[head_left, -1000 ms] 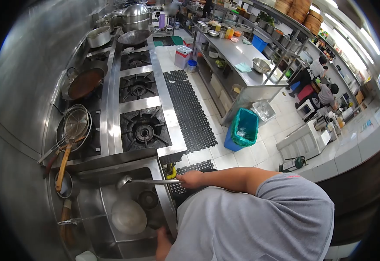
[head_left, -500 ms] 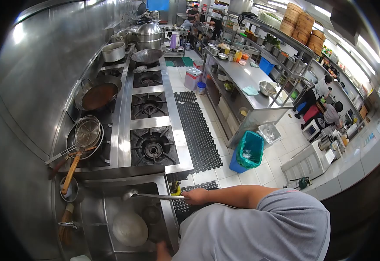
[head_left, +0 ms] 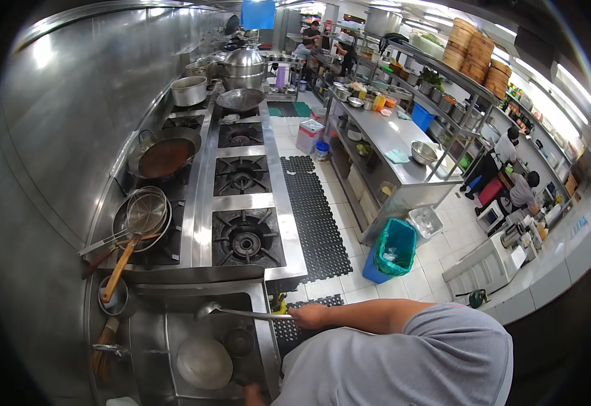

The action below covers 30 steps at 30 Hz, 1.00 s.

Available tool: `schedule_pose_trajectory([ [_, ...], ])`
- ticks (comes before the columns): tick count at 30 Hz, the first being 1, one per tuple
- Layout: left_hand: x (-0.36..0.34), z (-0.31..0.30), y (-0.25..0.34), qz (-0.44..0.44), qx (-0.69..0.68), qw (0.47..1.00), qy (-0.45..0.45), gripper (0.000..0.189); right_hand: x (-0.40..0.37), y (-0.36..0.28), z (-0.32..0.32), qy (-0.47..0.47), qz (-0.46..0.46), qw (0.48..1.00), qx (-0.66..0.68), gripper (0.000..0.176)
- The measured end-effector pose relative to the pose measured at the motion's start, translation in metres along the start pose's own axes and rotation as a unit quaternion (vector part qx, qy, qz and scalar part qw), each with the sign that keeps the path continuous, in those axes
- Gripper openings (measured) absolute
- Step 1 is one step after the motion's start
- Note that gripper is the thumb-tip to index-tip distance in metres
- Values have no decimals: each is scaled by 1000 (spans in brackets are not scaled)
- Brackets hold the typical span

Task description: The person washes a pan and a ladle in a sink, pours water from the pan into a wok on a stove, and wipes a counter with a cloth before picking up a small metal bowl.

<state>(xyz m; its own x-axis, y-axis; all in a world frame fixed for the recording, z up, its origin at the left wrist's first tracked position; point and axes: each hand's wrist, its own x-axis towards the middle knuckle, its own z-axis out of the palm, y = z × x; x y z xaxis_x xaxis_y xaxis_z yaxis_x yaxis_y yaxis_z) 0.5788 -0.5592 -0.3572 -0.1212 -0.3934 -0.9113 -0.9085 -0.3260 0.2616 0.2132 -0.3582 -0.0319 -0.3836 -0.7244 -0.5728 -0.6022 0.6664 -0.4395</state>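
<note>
My right hand [head_left: 309,315] is closed round the handle end of a long metal ladle [head_left: 255,314], whose bowl hangs over the upper part of the steel sink [head_left: 268,345]. In the sink lies a round, pale metal wok [head_left: 205,363], and a small dark round drain [head_left: 239,342] shows beside it. My left hand [head_left: 253,394] is low at the sink's near edge, close to the wok. It is blurred and partly cut off by the frame, so its fingers and any grip cannot be made out.
Burners [head_left: 246,242] and a wok holding brown liquid [head_left: 165,157] are beyond the sink. A strainer [head_left: 147,211] rests over another wok at the left. A green-lined bin [head_left: 395,248] stands by the steel counter [head_left: 403,135]. Other people work farther back.
The view has shifted, so the stove and counter appear slightly lower and farther right. My right hand still holds the ladle over the sink, and my left hand stays near the wok.
</note>
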Motion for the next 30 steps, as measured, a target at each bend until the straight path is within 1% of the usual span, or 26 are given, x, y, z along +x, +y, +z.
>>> schedule_pose_trajectory([
  [1, 0, 2, 1, -77, 5, 997, 6, 44, -1, -2, -1, 0, 2, 1000, -1, 36],
  [2, -1, -2, -3, -17, -2, 1000, 7, 44, -2, -3, -3, -3, 3, 1000, -2, 36],
  [3, 0, -2, -2, 13, -3, 1000, 7, 44, -3, -5, -5, -5, 5, 1000, -3, 36],
  [6, 1, -2, -1, 44, -6, 999, 12, 45, -1, -4, -5, -9, 4, 1000, -9, 36],
  [12, 6, 1, 2, 66, -5, 998, 19, 46, 0, -4, -6, -13, 9, 1000, -15, 35],
  [19, 10, 3, 7, 68, 1, 997, 27, 47, 5, 3, -1, -10, 0, 1000, -23, 34],
  [22, 11, 2, 6, 71, 2, 997, 33, 47, 0, -8, -9, -17, 22, 999, -32, 34],
  [23, 12, 1, 2, 73, 0, 997, 36, 47, 3, -2, -5, -14, 16, 999, -36, 33],
  [26, 10, 0, 1, 86, 4, 995, 45, 48, 15, 16, 12, 10, -13, 999, -49, 37],
  [28, 4, 0, -2, 100, 10, 993, 54, 48, 7, 5, 4, 9, 5, 1000, -21, 38],
  [29, 2, 1, -1, 110, 15, 992, 62, 48, 10, 8, 8, 22, 7, 1000, -19, 43],
  [30, 4, 2, -7, 119, 24, 990, 68, 49, 16, 16, 12, 2, -3, 1000, -6, 51],
])
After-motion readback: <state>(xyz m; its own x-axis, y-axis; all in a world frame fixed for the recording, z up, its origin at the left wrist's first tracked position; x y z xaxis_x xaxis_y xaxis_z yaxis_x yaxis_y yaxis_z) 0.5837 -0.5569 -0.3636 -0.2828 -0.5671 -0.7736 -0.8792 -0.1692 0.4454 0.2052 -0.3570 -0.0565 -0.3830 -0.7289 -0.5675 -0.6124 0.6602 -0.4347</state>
